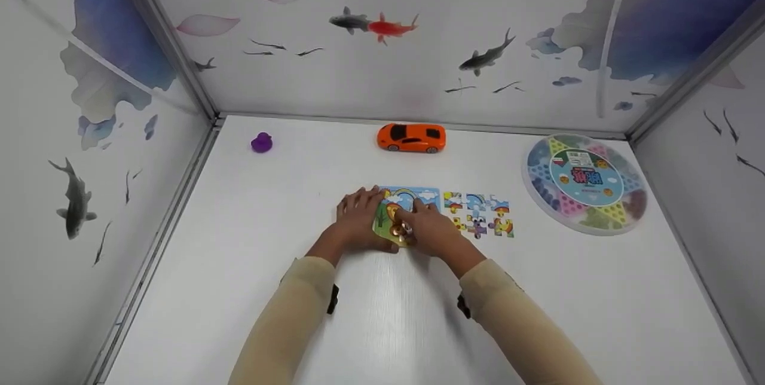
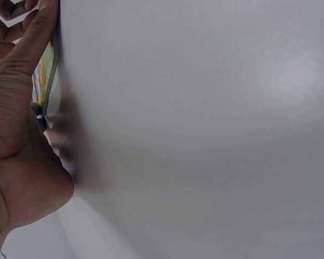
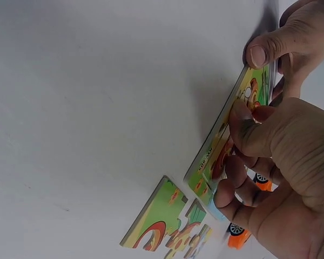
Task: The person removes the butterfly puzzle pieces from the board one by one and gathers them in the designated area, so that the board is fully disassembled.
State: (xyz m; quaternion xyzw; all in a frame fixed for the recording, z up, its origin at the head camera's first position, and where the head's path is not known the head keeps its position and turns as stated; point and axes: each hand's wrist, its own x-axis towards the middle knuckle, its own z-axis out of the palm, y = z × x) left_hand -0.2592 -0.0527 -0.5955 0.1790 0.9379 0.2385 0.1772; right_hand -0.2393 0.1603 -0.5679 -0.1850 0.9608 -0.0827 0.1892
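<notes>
A colourful jigsaw board (image 1: 419, 196) lies flat on the white table (image 1: 382, 325), between my two hands. My left hand (image 1: 358, 216) rests on its left side with the fingers spread on top. In the left wrist view its thumb (image 2: 35, 38) lies straight along the board's edge (image 2: 45, 70). My right hand (image 1: 419, 223) sits on the board's right half with curled fingers. In the right wrist view this right hand (image 3: 233, 156) pinches a puzzle piece (image 3: 218, 171) on the board (image 3: 204, 162) between thumb and fingers. Several loose pieces (image 1: 478, 215) lie in rows just right of the board.
An orange toy car (image 1: 411, 137) stands at the back centre, a purple duck (image 1: 262, 142) at the back left, and a round checkers board (image 1: 586, 185) at the right. Walls printed with fish enclose the table on three sides.
</notes>
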